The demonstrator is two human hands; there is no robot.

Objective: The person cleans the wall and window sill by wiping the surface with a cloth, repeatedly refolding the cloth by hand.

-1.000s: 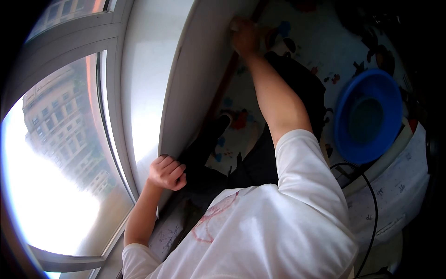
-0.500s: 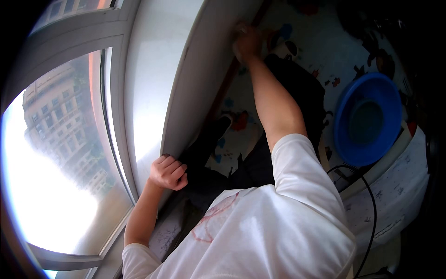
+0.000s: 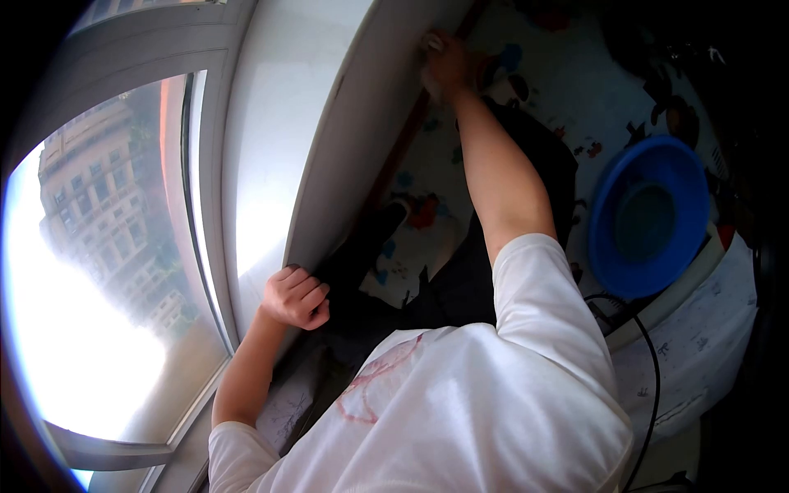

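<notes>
My left hand (image 3: 297, 297) is curled into a fist at the front edge of the white windowsill (image 3: 275, 156). No object shows in it. My right arm reaches far forward, and my right hand (image 3: 448, 67) presses a pale cloth (image 3: 431, 85) against the white wall panel (image 3: 374, 99) below the sill. The cloth is mostly covered by the fingers and dim, so only its light edges show.
A blue basin (image 3: 604, 238) with darker contents stands on the right. Beside it runs a black cable (image 3: 657, 370) over patterned white fabric (image 3: 699, 329). The floor (image 3: 542, 123) has a colourful print. On the left is a window (image 3: 123, 271).
My right hand has shifted slightly to the right and down along the wall panel with the cloth. The left fist stays at the sill edge.
</notes>
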